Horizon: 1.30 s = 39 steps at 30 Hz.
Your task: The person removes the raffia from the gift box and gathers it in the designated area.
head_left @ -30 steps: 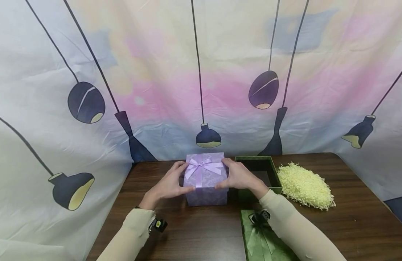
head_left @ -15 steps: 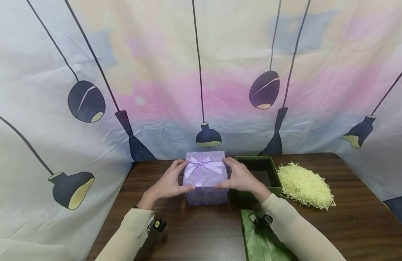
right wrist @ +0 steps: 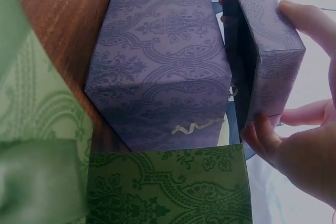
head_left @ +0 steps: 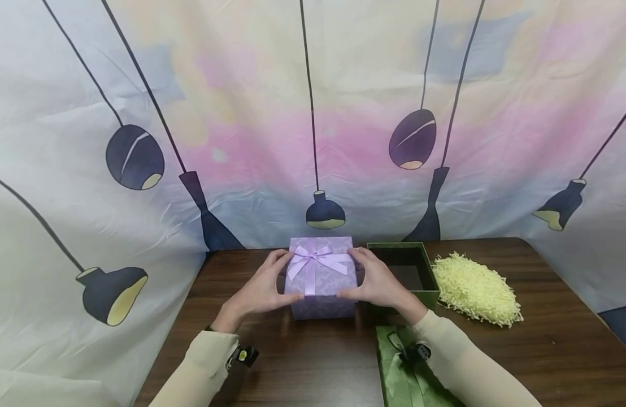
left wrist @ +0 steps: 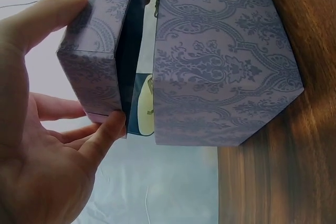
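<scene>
A lilac gift-box lid [head_left: 320, 278] with a ribbon bow is held by both hands over its patterned lilac box [head_left: 323, 310]. My left hand [head_left: 259, 288] grips the lid's left side, thumb at the front edge and fingers along the side. On the opposite side my right hand [head_left: 379, 284] holds it the same way. In the left wrist view a gap shows between the lid [left wrist: 94, 74] and the box [left wrist: 210, 51]. The right wrist view shows the same gap, with a pale crinkled strand [right wrist: 197, 126] against the box wall.
Close to the right stands a lidless green box [head_left: 429, 265], dark inside. A heap of pale yellow shredded paper [head_left: 475, 291] lies beyond it. The green lid [head_left: 394, 373] with its ribbon is under the right forearm. A printed curtain [head_left: 262, 141] hangs behind the wooden table [head_left: 313, 362].
The lilac lid shifted a little left, then back to the right, and now sits slightly further right over the box. Both hands kept their grip and the right hand moved slightly right.
</scene>
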Tool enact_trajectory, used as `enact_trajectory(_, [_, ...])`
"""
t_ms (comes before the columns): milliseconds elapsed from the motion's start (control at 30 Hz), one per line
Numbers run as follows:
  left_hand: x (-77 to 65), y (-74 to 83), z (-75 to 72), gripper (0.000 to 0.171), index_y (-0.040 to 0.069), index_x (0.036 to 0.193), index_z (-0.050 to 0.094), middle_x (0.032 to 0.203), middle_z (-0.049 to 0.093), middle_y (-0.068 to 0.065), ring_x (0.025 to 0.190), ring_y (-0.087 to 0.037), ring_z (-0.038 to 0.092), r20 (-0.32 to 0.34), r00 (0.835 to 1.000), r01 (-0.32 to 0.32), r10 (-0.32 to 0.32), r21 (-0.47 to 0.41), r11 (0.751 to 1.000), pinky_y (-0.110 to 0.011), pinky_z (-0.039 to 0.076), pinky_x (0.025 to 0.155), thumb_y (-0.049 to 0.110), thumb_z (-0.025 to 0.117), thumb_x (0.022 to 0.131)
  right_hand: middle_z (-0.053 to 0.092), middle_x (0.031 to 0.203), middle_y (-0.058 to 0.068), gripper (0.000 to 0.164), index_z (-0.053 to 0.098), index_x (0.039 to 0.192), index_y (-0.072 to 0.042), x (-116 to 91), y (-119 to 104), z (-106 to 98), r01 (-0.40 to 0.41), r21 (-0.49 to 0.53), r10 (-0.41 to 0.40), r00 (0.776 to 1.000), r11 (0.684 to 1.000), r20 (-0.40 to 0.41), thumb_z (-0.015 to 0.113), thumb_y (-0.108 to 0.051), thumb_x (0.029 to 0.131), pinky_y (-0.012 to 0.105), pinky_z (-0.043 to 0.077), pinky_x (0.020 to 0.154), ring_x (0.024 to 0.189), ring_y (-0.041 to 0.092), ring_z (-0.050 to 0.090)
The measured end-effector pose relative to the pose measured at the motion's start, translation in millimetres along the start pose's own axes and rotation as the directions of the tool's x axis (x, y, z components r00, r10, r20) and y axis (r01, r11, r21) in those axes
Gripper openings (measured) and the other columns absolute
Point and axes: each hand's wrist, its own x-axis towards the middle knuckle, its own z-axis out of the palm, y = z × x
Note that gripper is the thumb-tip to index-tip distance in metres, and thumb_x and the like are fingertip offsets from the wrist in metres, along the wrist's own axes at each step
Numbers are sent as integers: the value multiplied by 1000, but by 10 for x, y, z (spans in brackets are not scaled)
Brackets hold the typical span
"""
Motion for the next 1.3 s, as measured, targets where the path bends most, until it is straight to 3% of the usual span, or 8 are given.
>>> enact_trajectory(367, [-37,31,8,100,4,148,38,145,37,-15,125,-30,49,-2,1000,1,-1,-7,1000,-47,44,103,48,82,71,46,134,21,105,45,142,1,-52,-26,-7,14,45,-13,1000,999,-20,89,-45,59,44,49,91,106,27,58])
enact_trajectory(600, [-41,70,0,99,5,149,37,146,35,-12,125,-31,49,11,999,41,-41,-13,999,-47,45,103,49,82,71,46,135,21,105,45,143,0,-61,-49,-41,15,42,-14,1000,999,-13,89,-45,59,45,49,91,106,28,58])
enact_trajectory(1300, [-285,226,89,98,3,146,41,145,38,-11,126,-26,48,24,999,42,-42,-8,999,-46,44,103,50,82,70,45,136,22,106,44,143,0,-348,-142,-22,-6,3,6,1000,1000,25,86,-52,60,50,47,95,115,33,54])
